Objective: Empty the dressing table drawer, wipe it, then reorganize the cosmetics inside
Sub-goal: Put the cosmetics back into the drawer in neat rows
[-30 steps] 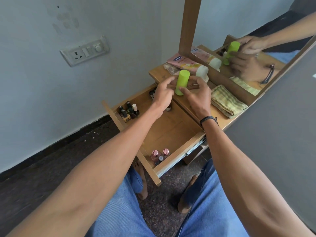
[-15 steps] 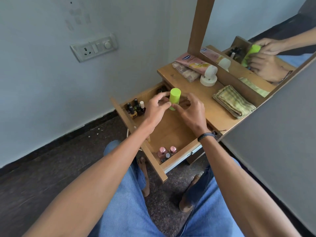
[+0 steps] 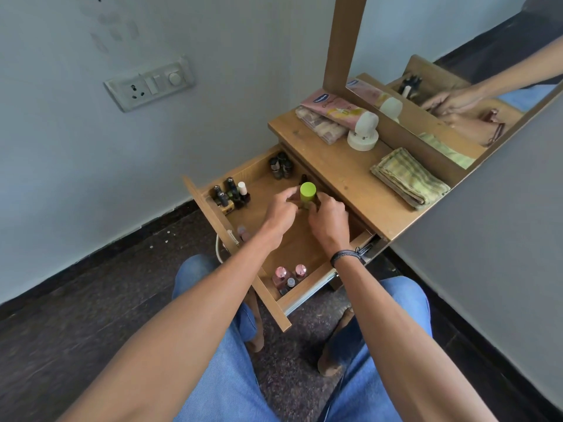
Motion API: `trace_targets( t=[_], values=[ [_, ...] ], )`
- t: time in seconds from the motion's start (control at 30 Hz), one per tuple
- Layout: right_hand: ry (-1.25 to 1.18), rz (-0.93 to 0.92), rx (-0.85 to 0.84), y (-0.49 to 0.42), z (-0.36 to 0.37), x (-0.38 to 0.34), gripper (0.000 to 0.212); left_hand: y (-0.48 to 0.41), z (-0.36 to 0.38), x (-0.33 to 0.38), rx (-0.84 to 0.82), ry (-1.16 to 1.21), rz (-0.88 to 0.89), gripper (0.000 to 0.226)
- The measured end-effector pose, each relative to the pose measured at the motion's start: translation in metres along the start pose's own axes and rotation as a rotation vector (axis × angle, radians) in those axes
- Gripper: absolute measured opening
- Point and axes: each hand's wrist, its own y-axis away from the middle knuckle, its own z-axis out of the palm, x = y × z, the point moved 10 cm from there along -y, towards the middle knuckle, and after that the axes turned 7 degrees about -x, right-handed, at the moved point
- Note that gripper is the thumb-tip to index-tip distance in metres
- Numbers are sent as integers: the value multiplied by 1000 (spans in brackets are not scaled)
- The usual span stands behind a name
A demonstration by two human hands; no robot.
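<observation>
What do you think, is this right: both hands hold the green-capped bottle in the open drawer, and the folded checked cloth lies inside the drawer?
No. The head view shows the folded checked cloth on the table top beside the mirror, not inside the drawer. The rest stands: the left hand and right hand hold the green-capped bottle in the open drawer.

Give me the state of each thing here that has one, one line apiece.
Drawer, pulled open.
Green bottle, upright in the drawer, pinched by both hands.
Left hand, grip on the green bottle.
Right hand, grip on the green bottle.
Nail polish bottles, upright, capped, in a drawer corner.
Pink-capped bottles, upright in another drawer corner.
Pink tube, lying down on the tabletop, capped.
Checked cloth, folded.
</observation>
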Motion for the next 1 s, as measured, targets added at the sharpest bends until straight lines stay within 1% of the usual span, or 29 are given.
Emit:
trace_targets(
  t=[0.3,0.53,0.63,0.7,0.8,0.9,1.0],
  values=[
    [-46,69,-72,-3,7,9,17,-4,9,1,-42,103,-33,69],
    [-69,108,-60,3,2,12,16,-1,10,-3,-32,161,-54,74],
    [-32,127,-46,10,-2,11,23,4,8,-1,-15,147,-57,73],
    [18,107,-30,16,-5,5,28,9,5,5,2,140,-45,70],
    [52,15,54,24,-23,-13,24,13,-4,18,44,127,-15,65],
    [-11,-92,173,26,-59,-34,21,12,-14,37,87,118,24,55],
    [-50,-102,322,17,-101,-42,19,12,-20,61,100,91,62,52]
  ],
)
